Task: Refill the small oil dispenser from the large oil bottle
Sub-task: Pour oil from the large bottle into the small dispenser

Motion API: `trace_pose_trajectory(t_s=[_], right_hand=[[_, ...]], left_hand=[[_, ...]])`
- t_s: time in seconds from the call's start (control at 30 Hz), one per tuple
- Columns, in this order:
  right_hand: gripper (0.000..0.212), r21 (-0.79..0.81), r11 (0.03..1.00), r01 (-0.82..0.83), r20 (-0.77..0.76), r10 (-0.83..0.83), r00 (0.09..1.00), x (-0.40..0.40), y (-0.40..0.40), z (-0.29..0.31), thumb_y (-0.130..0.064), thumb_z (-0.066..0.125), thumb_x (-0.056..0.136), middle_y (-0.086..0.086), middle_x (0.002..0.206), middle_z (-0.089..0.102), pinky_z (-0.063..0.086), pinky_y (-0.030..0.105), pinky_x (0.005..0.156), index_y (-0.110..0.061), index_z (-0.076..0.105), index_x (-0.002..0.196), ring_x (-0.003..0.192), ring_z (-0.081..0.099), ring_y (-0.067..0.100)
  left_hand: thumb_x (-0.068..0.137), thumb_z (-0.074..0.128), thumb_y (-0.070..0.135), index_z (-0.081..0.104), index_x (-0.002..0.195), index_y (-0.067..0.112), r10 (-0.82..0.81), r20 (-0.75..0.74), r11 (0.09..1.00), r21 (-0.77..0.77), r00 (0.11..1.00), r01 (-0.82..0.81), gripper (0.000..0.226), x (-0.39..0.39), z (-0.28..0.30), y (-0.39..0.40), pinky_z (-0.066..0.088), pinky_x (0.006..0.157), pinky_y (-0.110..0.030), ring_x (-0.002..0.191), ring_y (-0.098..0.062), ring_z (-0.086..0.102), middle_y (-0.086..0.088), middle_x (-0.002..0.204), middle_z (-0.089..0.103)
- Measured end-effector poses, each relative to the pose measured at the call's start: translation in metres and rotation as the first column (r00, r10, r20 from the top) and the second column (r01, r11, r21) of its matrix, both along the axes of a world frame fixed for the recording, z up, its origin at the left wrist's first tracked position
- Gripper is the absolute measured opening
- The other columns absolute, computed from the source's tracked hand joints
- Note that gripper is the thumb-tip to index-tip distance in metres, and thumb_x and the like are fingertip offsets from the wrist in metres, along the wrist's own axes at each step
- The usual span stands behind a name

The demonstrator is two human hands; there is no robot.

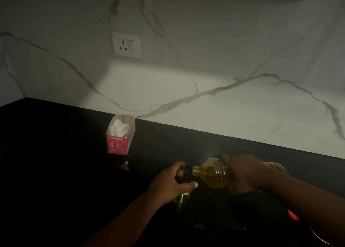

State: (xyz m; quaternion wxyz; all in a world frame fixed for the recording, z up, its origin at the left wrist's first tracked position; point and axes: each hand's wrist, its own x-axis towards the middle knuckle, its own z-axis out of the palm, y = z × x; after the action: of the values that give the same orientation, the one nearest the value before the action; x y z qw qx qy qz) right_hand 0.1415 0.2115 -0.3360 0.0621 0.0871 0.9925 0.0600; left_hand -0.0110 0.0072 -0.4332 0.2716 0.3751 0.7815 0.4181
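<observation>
Oil, yellow and catching what little light there is, fills the large oil bottle [214,174], which lies tipped almost flat above the black counter [56,153]. The right hand [240,174] wraps over its ribbed shoulder from above, fingers curled round the plastic. Its open neck points left and meets the mouth of the small oil dispenser [183,176], which stands upright on the counter just left of the bottle. The left hand [168,183] grips the dispenser's dark upper part, thumb across the near side; a little pale oil shows in its base below the fingers. Further left of the bottle and back toward the marble wall [224,60] stands a pink tissue box [119,138], open at the top. A wall socket [126,45] sits high above the box.
</observation>
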Motion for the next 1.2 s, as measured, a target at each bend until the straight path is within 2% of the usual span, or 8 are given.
trace_pose_trajectory(t_s=[0.17, 0.33, 0.43, 0.73, 1.03, 1.2], right_hand=[[0.087, 0.020, 1.000, -0.002, -0.010, 0.002, 1.000, -0.0001, -0.0008, 0.0004, -0.065, 0.064, 0.060, -0.009, 0.114, 0.061, 0.039, 0.023, 0.080, -0.029, 0.036, 0.134, 0.098, 0.060, 0.012], [0.086, 0.021, 1.000, -0.002, -0.001, 0.002, 1.000, -0.0005, -0.0015, 0.0016, -0.065, 0.065, 0.060, -0.008, 0.113, 0.062, 0.038, 0.024, 0.082, -0.028, 0.038, 0.132, 0.098, 0.060, 0.012], [0.084, 0.022, 1.000, 0.007, 0.006, -0.007, 1.000, -0.0003, -0.0027, 0.0019, -0.064, 0.066, 0.060, -0.009, 0.110, 0.062, 0.037, 0.022, 0.078, -0.029, 0.038, 0.130, 0.095, 0.059, 0.012], [0.086, 0.033, 0.999, 0.000, -0.003, 0.000, 1.000, -0.0013, -0.0042, 0.0036, -0.064, 0.066, 0.059, -0.008, 0.113, 0.062, 0.035, 0.021, 0.077, -0.029, 0.038, 0.133, 0.098, 0.060, 0.013], [0.089, 0.042, 0.999, 0.003, 0.016, -0.003, 1.000, -0.0014, -0.0021, 0.0033, -0.066, 0.064, 0.056, -0.008, 0.112, 0.062, 0.039, 0.024, 0.080, -0.030, 0.037, 0.132, 0.098, 0.060, 0.014], [0.083, 0.070, 0.997, -0.016, 0.002, 0.015, 1.000, -0.0018, -0.0014, 0.0037, -0.066, 0.062, 0.056, -0.008, 0.109, 0.061, 0.034, 0.023, 0.075, -0.029, 0.039, 0.128, 0.095, 0.060, 0.013]], left_hand=[[0.069, 0.076, 0.064, 0.045, 0.134, 0.043, -0.001, -0.010, 1.000, -0.006, 1.000, 0.001, 0.076, 0.0001, -0.0001, 0.0001, 0.051, 0.098, -0.039, 0.113, -0.009, 0.056, 0.014, 0.122, 0.058], [0.068, 0.076, 0.065, 0.047, 0.133, 0.041, 0.007, -0.005, 1.000, 0.019, 1.000, -0.006, 0.075, 0.0015, -0.0006, -0.0006, 0.052, 0.098, -0.041, 0.112, -0.010, 0.058, 0.012, 0.121, 0.060], [0.064, 0.074, 0.069, 0.046, 0.134, 0.043, 0.008, 0.000, 1.000, 0.015, 1.000, -0.008, 0.079, 0.0017, -0.0008, -0.0007, 0.052, 0.098, -0.042, 0.115, -0.012, 0.057, 0.011, 0.124, 0.059], [0.058, 0.072, 0.074, 0.048, 0.128, 0.046, 0.005, 0.009, 0.999, 0.036, 1.000, -0.005, 0.079, 0.0006, -0.0029, -0.0015, 0.054, 0.094, -0.037, 0.106, -0.004, 0.060, 0.017, 0.114, 0.062], [0.056, 0.073, 0.073, 0.047, 0.131, 0.045, 0.004, 0.024, 1.000, 0.029, 1.000, -0.005, 0.084, 0.0000, -0.0034, -0.0004, 0.053, 0.096, -0.041, 0.112, -0.009, 0.059, 0.014, 0.120, 0.060], [0.061, 0.076, 0.068, 0.046, 0.132, 0.044, 0.000, 0.013, 1.000, 0.029, 1.000, 0.000, 0.081, -0.0002, -0.0052, -0.0003, 0.052, 0.096, -0.039, 0.111, -0.008, 0.058, 0.015, 0.119, 0.060]])
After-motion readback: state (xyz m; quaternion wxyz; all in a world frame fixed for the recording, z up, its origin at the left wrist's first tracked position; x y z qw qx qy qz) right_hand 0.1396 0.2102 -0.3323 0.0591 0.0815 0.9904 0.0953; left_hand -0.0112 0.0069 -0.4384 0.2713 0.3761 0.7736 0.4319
